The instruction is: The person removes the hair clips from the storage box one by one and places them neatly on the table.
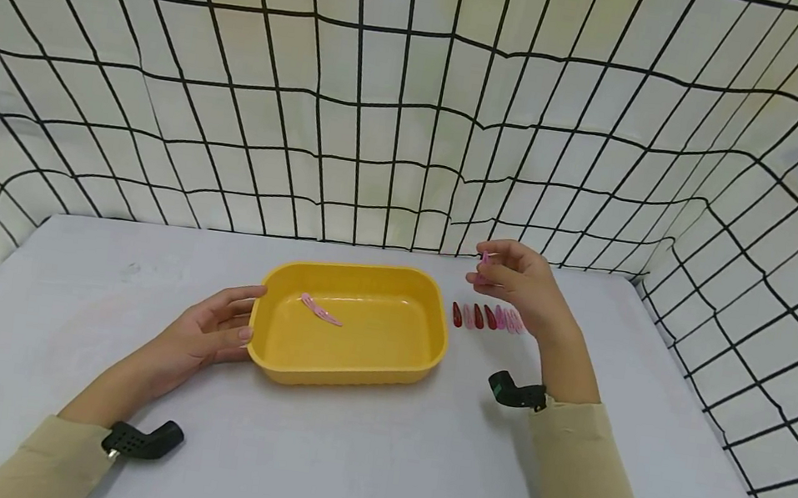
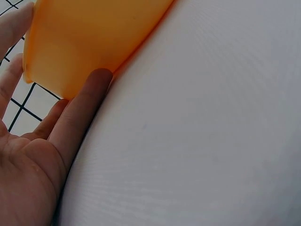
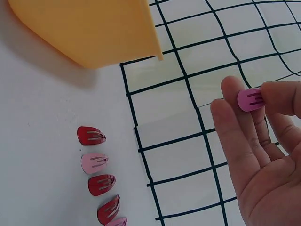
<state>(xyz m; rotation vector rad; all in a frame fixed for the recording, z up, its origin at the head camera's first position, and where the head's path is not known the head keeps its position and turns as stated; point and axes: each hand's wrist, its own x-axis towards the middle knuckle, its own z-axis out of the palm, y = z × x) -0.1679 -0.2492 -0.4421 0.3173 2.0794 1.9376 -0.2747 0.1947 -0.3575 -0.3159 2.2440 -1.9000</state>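
A yellow plastic tray (image 1: 346, 364) stands on the white table, with a pink snap hair clip (image 1: 320, 309) lying inside it towards the left. My left hand (image 1: 216, 328) is at the tray's left end, its extended fingers touching the outer wall and rim. In the left wrist view one fingertip (image 2: 99, 77) lies against the wall low down near the table. Above the table, to the right of the tray, my right hand (image 1: 518, 286) pinches a magenta-pink hair clip (image 3: 249, 100) between thumb and fingers; part of the clip is hidden by them.
Several red and pink snap hair clips (image 1: 478, 317) lie in a row just right of the tray, below my right hand. A black wire grid (image 1: 396, 139) rises along the table's back edge and sides. Black wrist devices (image 1: 516, 391) sit at both cuffs.
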